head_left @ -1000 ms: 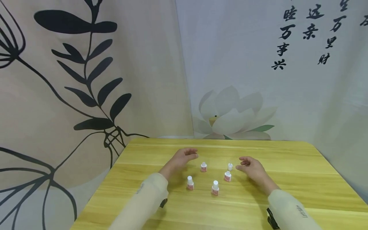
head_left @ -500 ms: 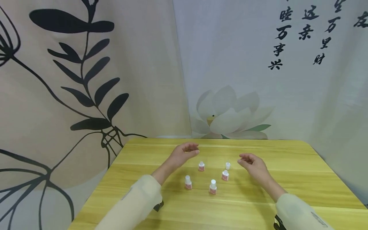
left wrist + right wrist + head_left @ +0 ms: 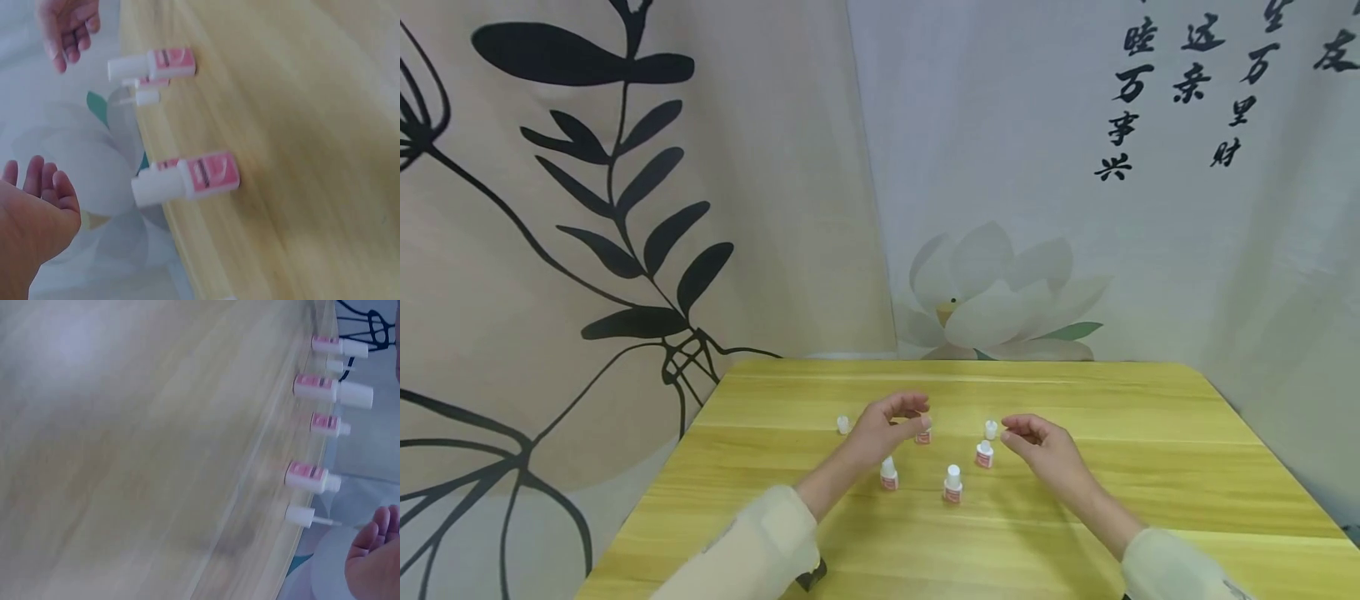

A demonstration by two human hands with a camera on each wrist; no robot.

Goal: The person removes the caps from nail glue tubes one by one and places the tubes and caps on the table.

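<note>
My left hand [image 3: 891,429], fingers loosely curved, is over the back-left uncapped bottle [image 3: 922,437] and partly hides it. It holds nothing in the left wrist view. The bottles are small and white with pink labels. My right hand [image 3: 1043,446] hovers beside a white cap [image 3: 991,430], which stands with its thin stem [image 3: 326,521] upward; contact cannot be told. Just in front of that cap stands another uncapped bottle [image 3: 984,455]. Two capped bottles stand nearer me, a left one [image 3: 889,477] beside my left wrist and a front one [image 3: 952,485].
A second loose white cap [image 3: 842,425] stands left of my left hand. All of it is on a yellow wooden table [image 3: 1150,467]. A printed cloth [image 3: 790,208] with leaves, a lotus and writing hangs behind the table's far edge.
My left hand has come lower, over the back-left bottle, and the left loose cap now shows. My right hand has moved left and down, closer to the right cap. The bottles stay put.
</note>
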